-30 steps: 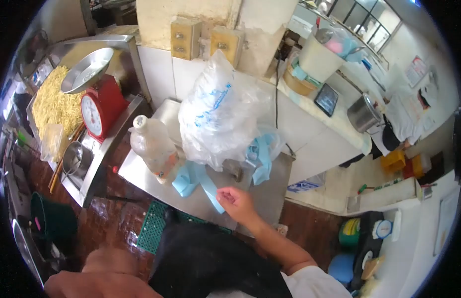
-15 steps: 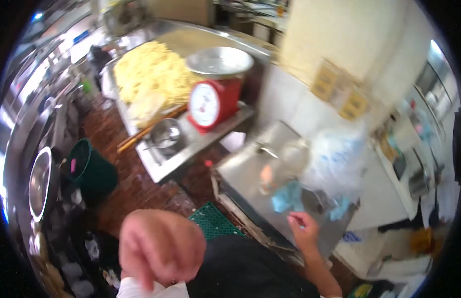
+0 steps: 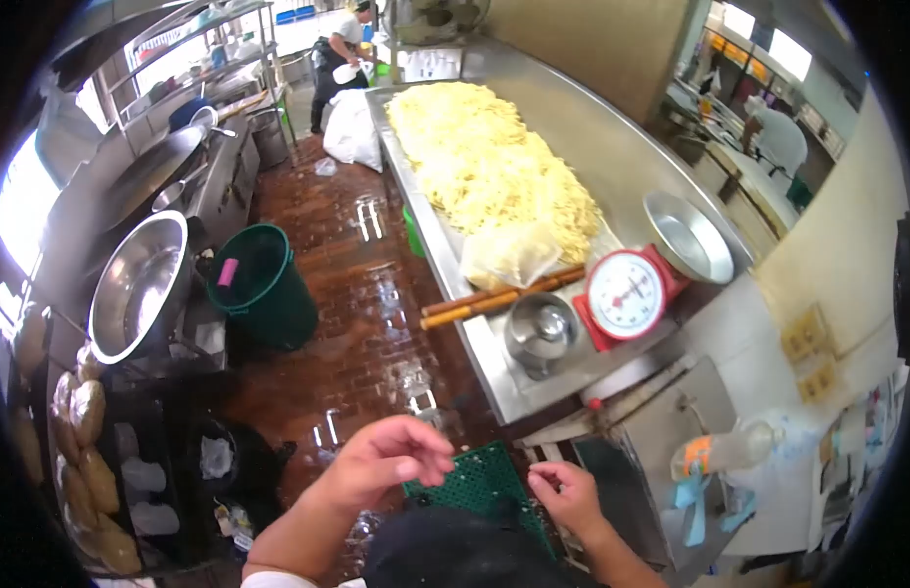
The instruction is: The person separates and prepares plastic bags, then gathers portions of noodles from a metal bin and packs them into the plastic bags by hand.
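Note:
My left hand [image 3: 391, 463] is raised in front of my body, fingers loosely bent and apart from the thumb, holding nothing visible. Opposite it, my right hand [image 3: 569, 497] has half-curled fingers with a small gap to the thumb; nothing shows in it. Below and between both hands lies a green perforated mat [image 3: 482, 482] on the floor. Ahead, a large heap of yellow noodles [image 3: 494, 157] covers a steel table [image 3: 612, 127]. At the table's near end stand a red dial scale [image 3: 626, 294] with a metal pan [image 3: 688, 237], and a steel bowl [image 3: 541, 328].
Wooden sticks [image 3: 504, 294] and a plastic bag [image 3: 511, 253] lie beside the noodles. To the left are a green bin [image 3: 269, 294], a large steel basin [image 3: 139, 284] and several wrapped bundles [image 3: 82, 412]. A bottle [image 3: 719, 451] and blue cloth [image 3: 692, 505] are right. Another person [image 3: 342, 59] stands far back.
My view has swung left and up toward the noodle table and floor. My left hand has gone from a closed, blurred shape near the camera to loosely opened fingers; my right hand has left the blue cloth.

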The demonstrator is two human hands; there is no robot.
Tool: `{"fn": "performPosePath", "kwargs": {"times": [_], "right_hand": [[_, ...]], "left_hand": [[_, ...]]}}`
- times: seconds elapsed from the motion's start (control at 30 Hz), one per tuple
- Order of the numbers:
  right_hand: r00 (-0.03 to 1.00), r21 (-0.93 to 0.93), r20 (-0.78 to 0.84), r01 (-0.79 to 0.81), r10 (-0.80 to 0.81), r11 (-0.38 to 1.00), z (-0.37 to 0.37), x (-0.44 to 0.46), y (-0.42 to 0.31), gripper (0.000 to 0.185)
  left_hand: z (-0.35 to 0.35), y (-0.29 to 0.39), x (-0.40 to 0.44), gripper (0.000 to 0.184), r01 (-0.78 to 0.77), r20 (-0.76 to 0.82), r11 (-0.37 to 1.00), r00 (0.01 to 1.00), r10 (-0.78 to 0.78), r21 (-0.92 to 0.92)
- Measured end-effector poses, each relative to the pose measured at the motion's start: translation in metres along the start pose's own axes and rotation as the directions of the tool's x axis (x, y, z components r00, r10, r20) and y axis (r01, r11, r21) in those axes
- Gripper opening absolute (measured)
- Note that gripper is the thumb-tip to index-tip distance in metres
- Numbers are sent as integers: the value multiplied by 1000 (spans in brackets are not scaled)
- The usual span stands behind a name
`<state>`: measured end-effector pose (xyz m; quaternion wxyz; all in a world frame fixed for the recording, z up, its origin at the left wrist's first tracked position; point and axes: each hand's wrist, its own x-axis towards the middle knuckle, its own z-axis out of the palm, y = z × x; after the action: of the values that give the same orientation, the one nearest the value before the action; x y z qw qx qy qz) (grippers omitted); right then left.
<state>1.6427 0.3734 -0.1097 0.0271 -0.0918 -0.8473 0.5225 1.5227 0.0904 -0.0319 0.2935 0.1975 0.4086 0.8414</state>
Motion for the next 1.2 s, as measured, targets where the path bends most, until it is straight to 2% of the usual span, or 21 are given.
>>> {"fn": "performPosePath", "kwargs": {"times": [0.07, 0.23, 0.3, 0.33, 0.37, 0.43, 0.5, 0.57, 0.6, 0.67, 0.7, 0.77, 0.83, 0.93, 0.97, 1.03, 1.1, 1.2], "right_hand": [[999, 17, 32, 10, -11, 1000, 15, 22, -14, 20], [993, 129, 77, 76, -86, 989, 52, 96, -14, 20], [992, 261, 110, 31, -62, 965, 78, 133, -18, 20], [990, 313, 88, 74, -106, 947, 91, 148, -31, 20], [991, 304, 82, 80, -109, 949, 101, 161, -44, 20], [953, 276, 213, 155, -217, 949, 118, 196, -72, 20], [938, 303, 234, 179, -255, 936, 146, 235, -81, 21], [927, 253, 286, 171, -242, 952, 176, 278, -89, 22], [939, 238, 300, 97, -168, 967, 192, 300, -99, 23], [955, 256, 256, 82, -150, 963, 229, 341, -119, 25], [959, 254, 253, 64, -130, 965, 245, 359, -133, 26], [913, 97, 298, 262, -279, 960, 263, 390, -166, 24], [895, 86, 313, 306, -317, 948, 267, 417, -193, 27], [956, 3, 263, 132, -128, 991, 272, 457, -192, 28], [959, -6, 252, 133, -127, 991, 273, 470, -187, 28], [990, 18, 132, -44, 41, 999, 274, 497, -175, 28], [994, 45, 96, -65, 60, 997, 278, 526, -165, 28], [997, 86, 43, -70, 66, 994, 287, 597, -147, 28]], "left_hand": [[-16, 10, 12, 36, 121, -27, 990, 992, -120, 68], [-47, 33, 27, 29, 183, -174, 978, 971, -164, 101], [-63, 46, 25, 28, 136, -275, 967, 959, -73, 217], [-80, 51, 21, 28, 119, -302, 957, 953, -35, 263], [-96, 62, 20, 28, 110, -294, 959, 955, -30, 260], [-134, 87, 24, 25, 93, -415, 961, 909, 24, 260], [-184, 114, 31, 26, 3, -445, 944, 883, 152, 329], [-229, 142, 47, 26, -41, -450, 928, 866, 218, 371], [-251, 156, 57, 26, -59, -480, 919, 839, 257, 390], [-289, 182, 76, 26, -67, -533, 915, 795, 289, 398], [-310, 196, 82, 26, -72, -530, 916, 797, 290, 394], [-355, 225, 105, 21, 46, -452, 893, 873, 182, 448], [-392, 256, 142, 21, 57, -421, 882, 892, 165, 467], [-439, 290, 213, 21, -42, -378, 898, 898, 226, 438], [-451, 299, 238, 21, -50, -367, 900, 902, 227, 433], [-468, 310, 286, 22, -88, -296, 909, 929, 222, 407], [-489, 306, 330, 22, -97, -259, 921, 944, 206, 377], [-514, 314, 392, 25, -26, -155, 929, 984, 89, 369]]}}
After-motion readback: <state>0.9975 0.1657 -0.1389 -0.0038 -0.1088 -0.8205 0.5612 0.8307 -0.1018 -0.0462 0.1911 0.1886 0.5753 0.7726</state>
